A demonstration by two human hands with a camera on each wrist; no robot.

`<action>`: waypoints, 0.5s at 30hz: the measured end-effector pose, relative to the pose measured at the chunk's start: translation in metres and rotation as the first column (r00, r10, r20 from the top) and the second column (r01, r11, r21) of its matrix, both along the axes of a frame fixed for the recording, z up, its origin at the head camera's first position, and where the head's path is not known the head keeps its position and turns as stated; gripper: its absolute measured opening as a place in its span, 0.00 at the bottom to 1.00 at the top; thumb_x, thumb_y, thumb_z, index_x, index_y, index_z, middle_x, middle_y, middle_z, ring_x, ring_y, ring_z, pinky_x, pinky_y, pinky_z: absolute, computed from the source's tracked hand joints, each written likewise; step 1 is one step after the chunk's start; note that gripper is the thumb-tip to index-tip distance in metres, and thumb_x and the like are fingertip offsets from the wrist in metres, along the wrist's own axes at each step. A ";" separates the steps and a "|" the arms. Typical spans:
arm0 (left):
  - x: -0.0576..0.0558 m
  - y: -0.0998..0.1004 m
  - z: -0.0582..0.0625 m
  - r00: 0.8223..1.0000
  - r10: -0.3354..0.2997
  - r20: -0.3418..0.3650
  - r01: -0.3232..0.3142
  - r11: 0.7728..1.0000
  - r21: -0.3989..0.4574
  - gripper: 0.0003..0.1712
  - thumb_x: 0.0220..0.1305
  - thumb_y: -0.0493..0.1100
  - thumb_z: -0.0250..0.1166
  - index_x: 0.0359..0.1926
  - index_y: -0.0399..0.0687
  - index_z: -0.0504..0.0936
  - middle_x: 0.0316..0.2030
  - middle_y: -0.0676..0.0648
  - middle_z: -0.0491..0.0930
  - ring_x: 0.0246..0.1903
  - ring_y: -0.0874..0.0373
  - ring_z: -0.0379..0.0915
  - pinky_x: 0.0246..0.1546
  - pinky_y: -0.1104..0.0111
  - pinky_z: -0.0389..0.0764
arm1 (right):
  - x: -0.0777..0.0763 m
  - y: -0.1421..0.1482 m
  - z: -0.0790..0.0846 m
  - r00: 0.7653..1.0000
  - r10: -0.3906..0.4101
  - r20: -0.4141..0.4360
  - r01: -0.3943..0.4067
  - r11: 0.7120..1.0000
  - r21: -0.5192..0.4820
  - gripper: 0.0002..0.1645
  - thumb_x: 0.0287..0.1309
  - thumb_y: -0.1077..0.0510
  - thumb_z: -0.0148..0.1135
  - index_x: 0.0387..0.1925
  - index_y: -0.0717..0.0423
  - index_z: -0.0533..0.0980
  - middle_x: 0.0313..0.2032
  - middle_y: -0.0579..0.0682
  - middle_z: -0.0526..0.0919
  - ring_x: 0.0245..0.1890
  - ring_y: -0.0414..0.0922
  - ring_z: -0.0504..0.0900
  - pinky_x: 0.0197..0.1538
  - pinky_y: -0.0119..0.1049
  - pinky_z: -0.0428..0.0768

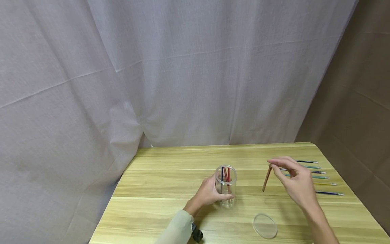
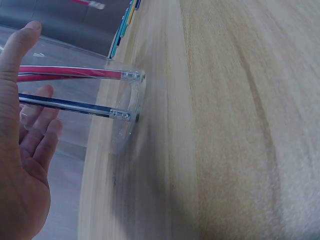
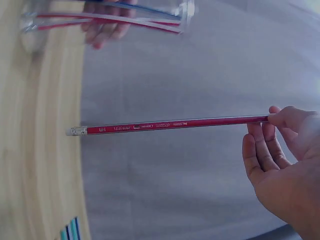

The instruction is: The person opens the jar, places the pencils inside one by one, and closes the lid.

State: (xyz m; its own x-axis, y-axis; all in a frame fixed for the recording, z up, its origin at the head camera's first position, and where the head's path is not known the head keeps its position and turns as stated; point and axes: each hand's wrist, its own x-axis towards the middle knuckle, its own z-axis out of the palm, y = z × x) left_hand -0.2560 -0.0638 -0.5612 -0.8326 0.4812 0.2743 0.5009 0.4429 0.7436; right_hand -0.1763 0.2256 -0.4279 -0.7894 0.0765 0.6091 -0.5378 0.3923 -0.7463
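Observation:
My left hand (image 1: 210, 192) grips a clear round jar (image 1: 226, 203) that stands on the table, thumb and fingers around its side. Inside the jar are two red pencils (image 2: 95, 73) and a dark blue pencil (image 2: 70, 105), their eraser ends down at the bottom. To the right of the jar, my right hand (image 1: 297, 183) pinches a red pencil (image 3: 165, 124) by its upper end between thumb and fingertips. That pencil hangs above the table with its white eraser end lowest, slightly tilted.
A clear round lid (image 1: 265, 225) lies on the table in front, right of the jar. Several pencils, blue, green and a yellow pencil (image 1: 326, 184), lie in a row at the right, partly behind my right hand. Grey curtain (image 1: 189, 84) hangs behind the wooden table (image 1: 158, 210).

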 end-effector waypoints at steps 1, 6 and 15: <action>0.000 0.000 0.000 1.000 0.001 -0.001 -0.001 1.000 -0.001 0.49 0.50 0.62 0.85 0.70 0.63 0.72 0.55 0.63 0.83 0.60 0.63 0.78 0.64 0.60 0.77 | 0.000 -0.003 0.003 1.000 0.001 0.000 -0.001 1.000 -0.011 0.12 0.63 0.77 0.68 0.47 0.67 0.87 0.43 0.51 0.87 0.47 0.36 0.85 0.57 0.22 0.79; -0.001 0.000 -0.001 1.000 0.000 -0.005 0.000 1.000 0.003 0.49 0.50 0.62 0.85 0.70 0.63 0.72 0.55 0.64 0.83 0.60 0.63 0.78 0.64 0.60 0.77 | -0.002 -0.014 0.018 0.998 0.055 -0.017 -0.056 0.991 -0.118 0.11 0.64 0.78 0.65 0.46 0.72 0.85 0.44 0.52 0.86 0.47 0.39 0.87 0.57 0.26 0.81; -0.002 0.000 -0.001 1.000 -0.019 -0.011 0.019 1.000 0.010 0.46 0.51 0.62 0.85 0.68 0.65 0.73 0.53 0.68 0.83 0.59 0.65 0.78 0.64 0.61 0.76 | 0.000 -0.030 0.047 0.992 0.112 -0.063 -0.128 0.921 -0.367 0.10 0.65 0.79 0.63 0.47 0.81 0.82 0.47 0.57 0.82 0.48 0.43 0.87 0.57 0.28 0.82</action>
State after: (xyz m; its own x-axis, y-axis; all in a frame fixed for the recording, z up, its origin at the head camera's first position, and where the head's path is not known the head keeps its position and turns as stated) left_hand -0.2577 -0.0638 -0.5626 -0.8202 0.4940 0.2885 0.5174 0.4256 0.7424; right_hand -0.1768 0.1952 -0.3814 -0.7825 0.2087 0.5866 -0.5957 0.0232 -0.8029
